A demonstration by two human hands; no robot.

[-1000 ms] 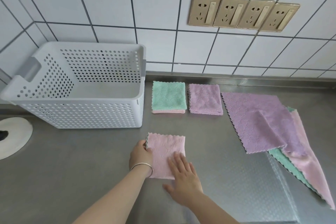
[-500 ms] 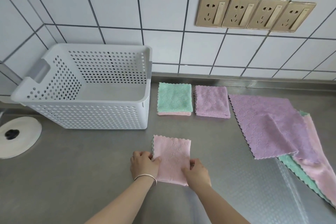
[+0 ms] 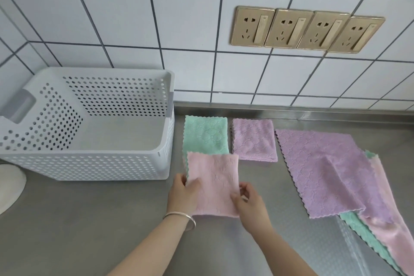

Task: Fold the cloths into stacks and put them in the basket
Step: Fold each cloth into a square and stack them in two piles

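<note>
A folded pink cloth (image 3: 215,184) is lifted off the steel counter, its far edge overlapping the folded green stack (image 3: 205,133). My left hand (image 3: 182,194) grips its left edge with the thumb on top. My right hand (image 3: 248,200) pinches its right edge. A folded purple stack (image 3: 254,139) lies right of the green one. Unfolded cloths lie at the right: a purple one (image 3: 322,170) over a green one (image 3: 367,242) and a pink one (image 3: 394,231). The white perforated basket (image 3: 89,163) stands at the left with nothing visible inside.
A white round object (image 3: 9,188) sits at the left edge in front of the basket. A tiled wall with several gold sockets (image 3: 307,29) rises behind the counter (image 3: 89,231). The counter's right part has a textured surface.
My right hand went from lying flat on the pink cloth to pinching its right edge. Both hands have lifted the folded cloth and moved it away from me toward the green stack.
</note>
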